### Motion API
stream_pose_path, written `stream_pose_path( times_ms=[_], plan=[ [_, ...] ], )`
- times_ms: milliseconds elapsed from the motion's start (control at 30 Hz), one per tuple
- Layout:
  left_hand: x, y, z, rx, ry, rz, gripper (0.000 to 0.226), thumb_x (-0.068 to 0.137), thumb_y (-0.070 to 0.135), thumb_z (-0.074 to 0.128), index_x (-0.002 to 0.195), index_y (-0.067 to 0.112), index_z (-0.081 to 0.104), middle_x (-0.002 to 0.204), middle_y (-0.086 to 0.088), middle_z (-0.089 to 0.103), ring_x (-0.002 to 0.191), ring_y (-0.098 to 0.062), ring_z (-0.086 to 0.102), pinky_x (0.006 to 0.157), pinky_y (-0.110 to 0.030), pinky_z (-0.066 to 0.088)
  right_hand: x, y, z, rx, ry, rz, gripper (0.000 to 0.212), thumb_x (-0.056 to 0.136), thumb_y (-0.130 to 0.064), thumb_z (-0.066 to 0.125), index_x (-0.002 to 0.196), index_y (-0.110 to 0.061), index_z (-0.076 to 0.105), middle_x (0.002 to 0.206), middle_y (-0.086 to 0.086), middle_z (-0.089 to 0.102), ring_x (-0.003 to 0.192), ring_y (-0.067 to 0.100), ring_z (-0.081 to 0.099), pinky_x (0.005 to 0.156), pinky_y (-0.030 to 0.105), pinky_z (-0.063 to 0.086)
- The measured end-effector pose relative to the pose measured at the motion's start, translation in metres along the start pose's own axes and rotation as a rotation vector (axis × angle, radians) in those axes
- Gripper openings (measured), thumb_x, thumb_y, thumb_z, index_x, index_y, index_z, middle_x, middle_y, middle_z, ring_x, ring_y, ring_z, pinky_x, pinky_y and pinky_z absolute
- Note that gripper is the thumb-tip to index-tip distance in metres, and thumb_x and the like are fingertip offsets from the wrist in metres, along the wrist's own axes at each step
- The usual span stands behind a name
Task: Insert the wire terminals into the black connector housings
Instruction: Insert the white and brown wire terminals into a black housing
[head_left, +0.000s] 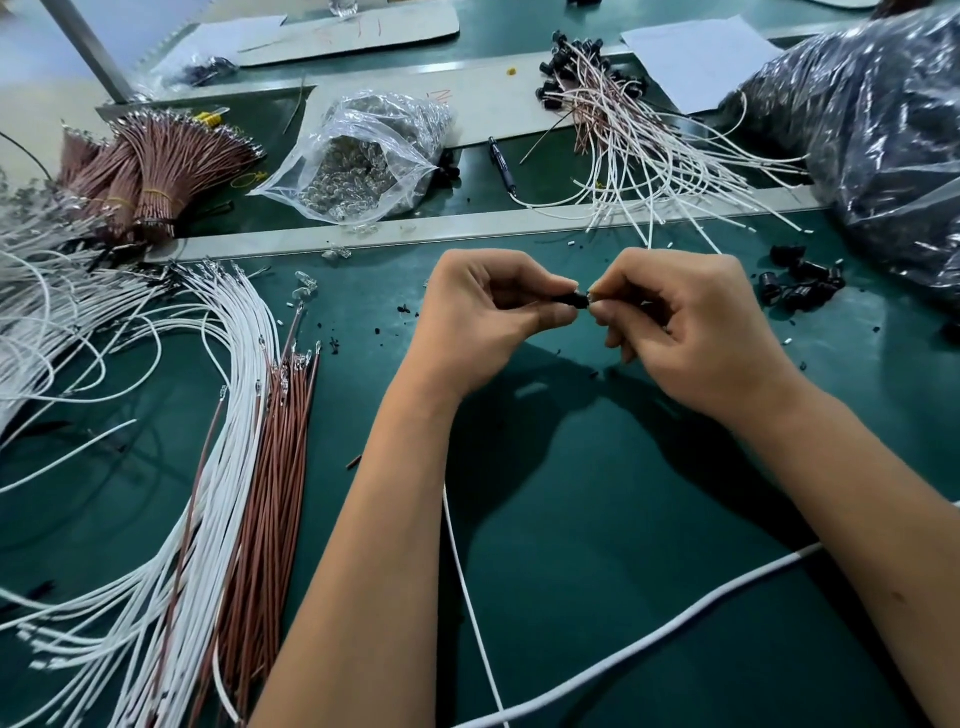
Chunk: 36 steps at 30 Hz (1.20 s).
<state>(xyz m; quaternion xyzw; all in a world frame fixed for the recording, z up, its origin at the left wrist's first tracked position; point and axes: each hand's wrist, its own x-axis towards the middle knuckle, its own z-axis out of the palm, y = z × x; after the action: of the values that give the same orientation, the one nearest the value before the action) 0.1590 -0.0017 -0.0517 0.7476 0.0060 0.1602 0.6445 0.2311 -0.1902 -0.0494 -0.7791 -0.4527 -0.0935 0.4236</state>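
My left hand (485, 317) pinches a small black connector housing (570, 300) between thumb and forefinger above the green mat. My right hand (685, 322) pinches a wire terminal (593, 296) right at the housing's open end, its tip touching or just inside. A thin white wire (467, 587) trails down between my forearms toward the near edge. Loose black housings (802, 286) lie on the mat to the right. White wires (228, 415) and brown wires (275, 467) with terminals lie spread at my left.
Bundled brown wires (150, 166) and a clear bag of small clear parts (363, 156) lie at the back left. Finished wire assemblies (623, 135) are piled at the back, beside a pen (501, 163). A large dark plastic bag (883, 130) fills the right. A thick white cable (675, 623) crosses the near mat.
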Motion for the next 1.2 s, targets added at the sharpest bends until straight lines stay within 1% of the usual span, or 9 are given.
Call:
stream_pose_path(
  times_ms=[100,333,400,500,667,833,1000,1100,1200],
  plan=[
    [0.0,0.0,-0.002,-0.045,-0.021,-0.057,0.019,0.076,-0.013,0.078,0.088,0.002,0.075,0.08,-0.017,0.076,0.073,-0.02,0.072,0.078,-0.031,0.059,0.0,-0.002,-0.002,-0.021,-0.013,-0.017,0.006,0.092,0.0,0.071,0.087,-0.002,0.068,0.071,0.0,0.066,0.061,0.009,0.066,0.058,0.034,0.055],
    [-0.001,-0.002,-0.002,0.008,-0.028,-0.093,0.019,0.074,-0.012,0.08,0.083,0.004,0.075,0.078,-0.013,0.077,0.071,-0.019,0.074,0.076,-0.027,0.058,0.0,-0.002,0.001,-0.063,-0.059,0.007,0.009,0.089,0.0,0.073,0.084,-0.004,0.067,0.066,0.003,0.066,0.059,0.018,0.064,0.059,0.041,0.052],
    [-0.001,-0.001,-0.001,0.012,-0.032,-0.082,0.019,0.074,-0.012,0.08,0.083,0.003,0.075,0.078,-0.013,0.077,0.071,-0.018,0.074,0.076,-0.027,0.058,-0.001,0.001,0.001,0.009,-0.052,0.056,0.01,0.091,0.0,0.072,0.084,-0.006,0.067,0.064,-0.002,0.066,0.055,0.013,0.065,0.056,0.037,0.053],
    [-0.001,-0.001,0.0,0.02,-0.02,-0.062,0.019,0.072,-0.012,0.082,0.082,0.003,0.075,0.081,-0.012,0.077,0.075,-0.019,0.074,0.077,-0.028,0.058,-0.003,0.004,0.003,0.124,-0.039,0.132,0.012,0.093,-0.004,0.072,0.084,-0.009,0.067,0.062,-0.003,0.065,0.052,0.016,0.067,0.049,0.031,0.054],
    [-0.002,-0.001,-0.002,-0.001,-0.035,-0.069,0.018,0.072,-0.013,0.081,0.086,-0.002,0.075,0.078,-0.014,0.076,0.072,-0.018,0.073,0.074,-0.026,0.057,-0.003,0.007,0.002,0.163,-0.066,0.112,0.011,0.093,-0.004,0.073,0.085,-0.009,0.069,0.062,-0.001,0.066,0.049,0.019,0.067,0.047,0.028,0.054],
    [-0.004,0.0,-0.001,0.01,-0.06,-0.089,0.019,0.071,-0.014,0.082,0.085,-0.002,0.075,0.083,-0.02,0.076,0.075,-0.024,0.071,0.078,-0.031,0.06,-0.004,0.007,0.004,0.205,-0.104,0.13,0.01,0.092,0.002,0.073,0.084,-0.003,0.07,0.063,0.006,0.067,0.05,0.019,0.068,0.046,0.033,0.056],
    [-0.006,0.003,-0.004,-0.004,-0.084,-0.11,0.019,0.071,-0.014,0.081,0.086,-0.004,0.075,0.082,-0.022,0.075,0.073,-0.024,0.071,0.078,-0.032,0.059,-0.005,0.006,0.003,0.372,-0.114,0.19,0.014,0.087,-0.012,0.076,0.082,0.001,0.072,0.063,0.01,0.068,0.05,0.023,0.069,0.047,0.034,0.058],
    [-0.008,0.005,-0.007,-0.006,-0.146,-0.136,0.019,0.071,-0.013,0.082,0.084,-0.001,0.075,0.082,-0.022,0.075,0.07,-0.019,0.072,0.07,-0.026,0.059,-0.006,0.005,0.002,0.448,-0.161,0.222,0.016,0.083,-0.015,0.075,0.081,0.0,0.072,0.062,0.011,0.069,0.047,0.021,0.068,0.046,0.029,0.057],
    [-0.008,0.007,-0.01,-0.003,-0.211,-0.159,0.018,0.071,-0.013,0.082,0.081,0.002,0.077,0.078,-0.018,0.076,0.067,-0.017,0.071,0.066,-0.022,0.057,-0.006,0.005,0.0,0.512,-0.213,0.259,0.017,0.08,-0.015,0.077,0.081,0.002,0.072,0.064,0.017,0.069,0.048,0.024,0.068,0.045,0.03,0.057]
  ],
)
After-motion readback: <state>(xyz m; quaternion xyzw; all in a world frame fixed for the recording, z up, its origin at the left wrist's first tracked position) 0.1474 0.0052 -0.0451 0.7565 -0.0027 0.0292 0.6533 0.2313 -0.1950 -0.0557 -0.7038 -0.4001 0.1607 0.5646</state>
